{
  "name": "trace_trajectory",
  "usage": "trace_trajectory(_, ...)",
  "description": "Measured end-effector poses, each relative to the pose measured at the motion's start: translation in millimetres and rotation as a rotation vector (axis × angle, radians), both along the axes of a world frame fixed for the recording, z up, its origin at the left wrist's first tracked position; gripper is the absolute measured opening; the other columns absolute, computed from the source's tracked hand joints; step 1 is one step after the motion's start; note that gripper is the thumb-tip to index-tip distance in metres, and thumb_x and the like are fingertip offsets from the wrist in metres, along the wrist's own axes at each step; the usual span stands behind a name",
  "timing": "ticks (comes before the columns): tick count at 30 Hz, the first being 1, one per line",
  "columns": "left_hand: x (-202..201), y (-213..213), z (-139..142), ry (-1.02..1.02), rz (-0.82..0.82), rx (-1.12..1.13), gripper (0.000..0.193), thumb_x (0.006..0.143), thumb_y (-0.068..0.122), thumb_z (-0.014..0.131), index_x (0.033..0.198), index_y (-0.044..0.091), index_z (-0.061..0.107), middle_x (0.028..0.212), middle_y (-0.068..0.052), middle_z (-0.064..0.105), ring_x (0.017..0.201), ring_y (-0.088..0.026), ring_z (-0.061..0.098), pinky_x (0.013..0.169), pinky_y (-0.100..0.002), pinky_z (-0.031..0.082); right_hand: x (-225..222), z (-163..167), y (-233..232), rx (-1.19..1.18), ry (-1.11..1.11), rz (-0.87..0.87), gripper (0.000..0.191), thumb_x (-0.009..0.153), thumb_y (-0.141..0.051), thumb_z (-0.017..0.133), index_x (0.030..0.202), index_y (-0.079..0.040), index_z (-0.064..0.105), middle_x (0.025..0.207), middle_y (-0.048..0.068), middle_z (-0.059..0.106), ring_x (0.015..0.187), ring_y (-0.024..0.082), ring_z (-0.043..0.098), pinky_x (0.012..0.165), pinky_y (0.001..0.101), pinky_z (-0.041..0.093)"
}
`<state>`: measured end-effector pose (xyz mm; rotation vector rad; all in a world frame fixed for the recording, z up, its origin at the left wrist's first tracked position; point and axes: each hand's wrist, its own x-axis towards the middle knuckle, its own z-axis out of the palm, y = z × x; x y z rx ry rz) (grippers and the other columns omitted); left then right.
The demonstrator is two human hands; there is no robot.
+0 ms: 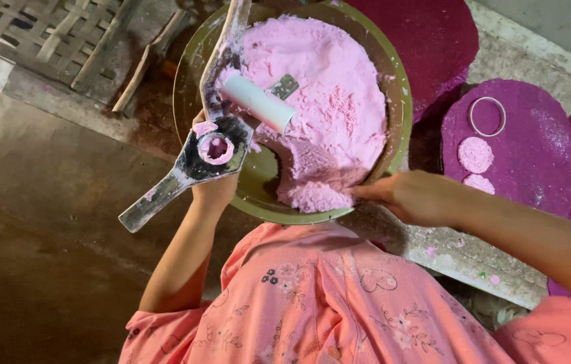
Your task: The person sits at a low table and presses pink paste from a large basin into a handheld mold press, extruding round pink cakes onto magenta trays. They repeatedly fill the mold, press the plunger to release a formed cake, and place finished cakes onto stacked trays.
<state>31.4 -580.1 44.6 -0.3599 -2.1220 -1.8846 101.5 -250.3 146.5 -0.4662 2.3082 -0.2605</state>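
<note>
Head camera looked down over your lap in a pink floral garment (312, 296). Your left hand (214, 185), left of the frame's centre, had its fingers clenched around a metal hand press (197, 152), a tool with long flat handles; one handle ran up past the bowl's rim, the other stuck out toward the lower left. A round cup in the middle of the press held a pink plug of powder (216, 149). A white cylinder (258, 102) on the press lay tilted over the heap.

Your right hand (410, 197) came in from the right edge, and its fingers (366, 193) were pinched into the lower edge of the pink powder (326, 101), grasping a bit of it. That powder filled a wide olive-green bowl (400, 94) at the top centre of the frame.

To the right, purple-dusted boards (528, 148) carried pressed pink discs (475, 154) and a thin metal ring (487, 116). A woven bamboo mat (42, 34) lay in the upper left corner, over a dark floor (42, 256).
</note>
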Motion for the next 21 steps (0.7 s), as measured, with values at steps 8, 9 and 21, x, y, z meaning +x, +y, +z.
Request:
trace_trajectory(8,-5.8,11.4,43.2,0.087,0.097,-0.424,0.065,0.091,0.023,0.083,0.145,0.003,0.054,0.124,-0.012,0.069,0.108,-0.023,0.071,0.094,-0.034,0.056,-1.3,66.0,15.2,-0.469,0.023,-0.2,0.038,0.093,-0.018,0.061,0.131,-0.014,0.069,0.116,0.008,0.078,0.097,0.027,0.074,0.083,0.0377,0.059)
trace_trajectory(9,-5.6,16.0,48.7,0.143,0.043,-0.457,0.064,0.089,0.025,0.083,0.144,0.005,0.055,0.122,-0.012,0.069,0.104,-0.024,0.072,0.09,-0.034,0.057,-9.7,73.9,17.1,-0.472,0.02,-0.228,0.038,0.093,-0.02,0.062,0.13,-0.014,0.07,0.107,0.007,0.079,0.091,0.029,0.075,0.08,0.0381,0.059)
trace_trajectory(21,-17.6,57.2,25.6,0.189,-0.303,-0.544,0.049,0.078,0.017,0.073,0.125,0.007,0.067,0.116,-0.015,0.071,0.103,-0.032,0.07,0.084,-0.041,0.057,-27.8,61.6,-86.0,0.327,0.93,0.487,0.02,0.09,-0.016,0.061,0.106,-0.007,0.067,0.084,0.005,0.069,0.067,0.021,0.071,0.056,0.0337,0.056)
